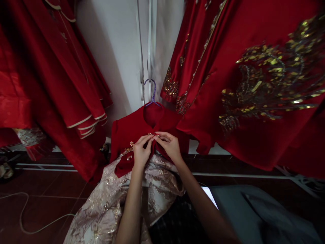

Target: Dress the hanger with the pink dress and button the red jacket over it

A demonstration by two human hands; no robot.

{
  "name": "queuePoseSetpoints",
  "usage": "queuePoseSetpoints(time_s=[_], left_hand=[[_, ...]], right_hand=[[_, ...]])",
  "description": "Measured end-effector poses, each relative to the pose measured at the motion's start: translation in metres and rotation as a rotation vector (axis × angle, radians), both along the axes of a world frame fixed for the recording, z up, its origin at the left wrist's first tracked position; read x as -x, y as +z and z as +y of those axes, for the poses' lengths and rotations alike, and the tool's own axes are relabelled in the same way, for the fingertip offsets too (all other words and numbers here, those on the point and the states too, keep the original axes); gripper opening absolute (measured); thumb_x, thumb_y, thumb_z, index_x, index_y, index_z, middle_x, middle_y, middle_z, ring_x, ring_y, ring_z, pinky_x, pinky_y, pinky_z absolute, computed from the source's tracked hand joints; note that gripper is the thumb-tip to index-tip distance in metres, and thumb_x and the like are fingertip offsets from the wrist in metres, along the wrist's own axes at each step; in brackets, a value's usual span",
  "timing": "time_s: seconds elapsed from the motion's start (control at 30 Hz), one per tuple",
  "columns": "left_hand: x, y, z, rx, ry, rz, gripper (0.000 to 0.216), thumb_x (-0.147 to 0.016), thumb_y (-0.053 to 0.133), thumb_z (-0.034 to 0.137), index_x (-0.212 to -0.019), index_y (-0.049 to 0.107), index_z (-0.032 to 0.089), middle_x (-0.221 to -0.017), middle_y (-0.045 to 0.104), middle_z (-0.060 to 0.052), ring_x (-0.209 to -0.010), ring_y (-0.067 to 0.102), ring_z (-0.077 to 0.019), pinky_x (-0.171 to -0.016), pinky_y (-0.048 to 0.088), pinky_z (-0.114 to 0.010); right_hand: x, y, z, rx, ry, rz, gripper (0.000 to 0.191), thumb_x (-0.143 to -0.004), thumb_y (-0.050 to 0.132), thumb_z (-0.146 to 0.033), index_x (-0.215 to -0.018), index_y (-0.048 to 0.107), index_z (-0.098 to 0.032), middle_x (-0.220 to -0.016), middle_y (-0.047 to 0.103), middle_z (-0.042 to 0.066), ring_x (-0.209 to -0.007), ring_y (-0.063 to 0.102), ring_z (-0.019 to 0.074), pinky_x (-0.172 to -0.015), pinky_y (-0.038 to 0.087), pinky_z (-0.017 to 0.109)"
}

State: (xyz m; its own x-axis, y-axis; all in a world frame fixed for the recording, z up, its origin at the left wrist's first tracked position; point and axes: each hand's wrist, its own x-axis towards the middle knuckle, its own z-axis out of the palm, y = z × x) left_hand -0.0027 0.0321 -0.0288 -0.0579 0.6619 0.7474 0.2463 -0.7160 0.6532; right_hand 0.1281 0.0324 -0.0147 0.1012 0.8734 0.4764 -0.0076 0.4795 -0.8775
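A short red jacket (pixel 128 125) hangs in front of me on a purple wire hanger (pixel 153 90). Both hands meet at its front opening, below the neckline. My left hand (pixel 142 149) pinches the jacket's front edge with thumb and fingertips. From the other side, my right hand (pixel 169 145) is closed in a pinch on the same spot. Small beaded flower ornaments show at the fingertips; which part each finger grips is partly hidden. More pearl and gold beading (pixel 130 147) decorates the jacket beside my left hand. Pale gold-patterned brocade fabric (pixel 98 203) spreads beneath the jacket and my forearms.
Red garments (pixel 58 78) with pale piping hang at left. At right hangs red clothing (pixel 254 142) with gold sequins. A pale metal rail (pixel 228 175) runs low along the wall. A lit screen (pixel 210 197) lies beside grey-green fabric (pixel 248 210). A cable (pixel 21 217) crosses the floor.
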Motion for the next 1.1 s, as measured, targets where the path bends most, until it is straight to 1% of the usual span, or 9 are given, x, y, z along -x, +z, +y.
queuePoseSetpoints(time_s=[0.1, 0.23, 0.33, 0.53, 0.67, 0.83, 1.1], left_hand=[[0.000, 0.000, 0.001, -0.018, 0.018, 0.028, 0.020, -0.083, 0.055, 0.024, -0.098, 0.068, 0.021, -0.096, 0.068, -0.006, -0.090, 0.063, -0.0156, -0.085, 0.051, -0.032], [0.001, -0.003, 0.004, -0.038, 0.036, 0.036, 0.021, -0.082, 0.056, 0.023, -0.098, 0.069, 0.021, -0.095, 0.068, -0.005, -0.089, 0.064, -0.0151, -0.084, 0.052, -0.031], [0.001, -0.005, 0.006, -0.048, 0.035, 0.028, 0.020, -0.082, 0.057, 0.022, -0.097, 0.070, 0.022, -0.095, 0.069, -0.005, -0.088, 0.065, -0.0151, -0.083, 0.053, -0.031], [0.002, -0.007, 0.012, -0.054, 0.048, 0.014, 0.019, -0.080, 0.058, 0.022, -0.095, 0.070, 0.024, -0.095, 0.070, -0.003, -0.088, 0.066, -0.0161, -0.085, 0.053, -0.034], [0.003, -0.009, 0.016, -0.047, 0.061, 0.019, 0.019, -0.079, 0.059, 0.023, -0.095, 0.070, 0.024, -0.095, 0.071, -0.003, -0.089, 0.066, -0.0173, -0.086, 0.054, -0.036], [0.001, -0.014, 0.020, -0.038, 0.082, 0.013, 0.020, -0.079, 0.059, 0.022, -0.095, 0.070, 0.024, -0.095, 0.071, -0.004, -0.089, 0.066, -0.0176, -0.086, 0.053, -0.037], [0.000, -0.015, 0.022, -0.011, 0.078, 0.015, 0.020, -0.079, 0.058, 0.022, -0.095, 0.070, 0.024, -0.095, 0.071, -0.004, -0.089, 0.066, -0.0176, -0.087, 0.053, -0.037]], right_hand=[[0.001, -0.001, 0.001, -0.020, 0.000, 0.009, 0.030, -0.069, 0.069, -0.034, -0.094, 0.065, -0.018, -0.091, 0.069, 0.007, -0.082, 0.066, 0.0176, -0.079, 0.054, 0.032], [-0.002, 0.001, 0.003, -0.011, -0.010, -0.036, 0.038, -0.066, 0.071, -0.033, -0.099, 0.063, -0.018, -0.091, 0.067, 0.006, -0.082, 0.064, 0.0164, -0.073, 0.055, 0.028], [-0.005, 0.003, 0.003, -0.012, -0.018, -0.073, 0.040, -0.065, 0.071, -0.033, -0.101, 0.062, -0.019, -0.090, 0.066, 0.006, -0.084, 0.064, 0.0163, -0.072, 0.055, 0.027], [-0.002, 0.004, 0.005, -0.069, -0.043, -0.114, 0.034, -0.067, 0.067, -0.029, -0.100, 0.061, -0.020, -0.090, 0.066, 0.005, -0.084, 0.063, 0.0160, -0.071, 0.055, 0.026], [0.003, 0.006, 0.007, -0.132, -0.102, -0.199, 0.035, -0.067, 0.064, -0.024, -0.101, 0.061, -0.022, -0.091, 0.065, 0.004, -0.085, 0.062, 0.0158, -0.070, 0.056, 0.027], [0.007, 0.008, 0.008, -0.174, -0.162, -0.297, 0.035, -0.067, 0.061, -0.020, -0.102, 0.061, -0.023, -0.095, 0.065, 0.002, -0.088, 0.061, 0.0156, -0.071, 0.055, 0.026], [0.010, 0.003, 0.014, -0.214, -0.184, -0.280, 0.032, -0.064, 0.059, -0.019, -0.096, 0.062, -0.023, -0.091, 0.065, 0.001, -0.084, 0.059, 0.0152, -0.072, 0.053, 0.026]])
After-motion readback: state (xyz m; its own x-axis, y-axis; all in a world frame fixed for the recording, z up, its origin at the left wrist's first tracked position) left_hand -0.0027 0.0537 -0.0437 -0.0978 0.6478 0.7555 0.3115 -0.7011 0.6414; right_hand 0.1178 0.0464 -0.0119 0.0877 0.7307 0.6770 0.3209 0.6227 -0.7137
